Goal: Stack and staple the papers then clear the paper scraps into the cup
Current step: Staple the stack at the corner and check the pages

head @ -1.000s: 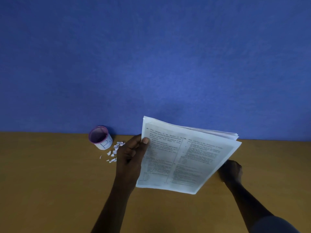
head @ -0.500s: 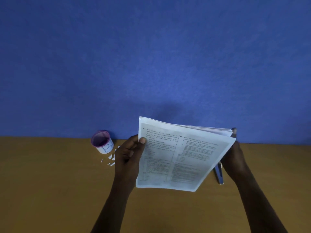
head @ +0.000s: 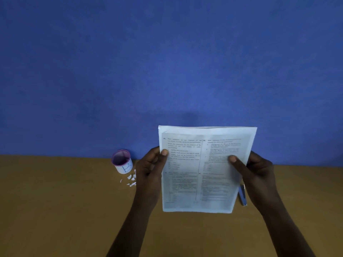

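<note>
A stack of printed white papers [head: 200,175] stands almost upright above the wooden table [head: 55,210], edges squared. My left hand [head: 150,171] grips its left edge with the thumb on the front. On the right edge, my right hand [head: 258,177] holds the stack, thumb across the page. A blue and silver stapler [head: 242,196] lies on the table, partly hidden between the papers and my right hand. A small white cup [head: 122,161] with a purple rim and a letter B stands at the left, with several white paper scraps [head: 132,179] beside it.
A blue wall [head: 167,62] rises directly behind the table's far edge.
My right hand rose from the table by the stapler and took hold of the stack's right edge. The papers turned from tilted to square and upright.
</note>
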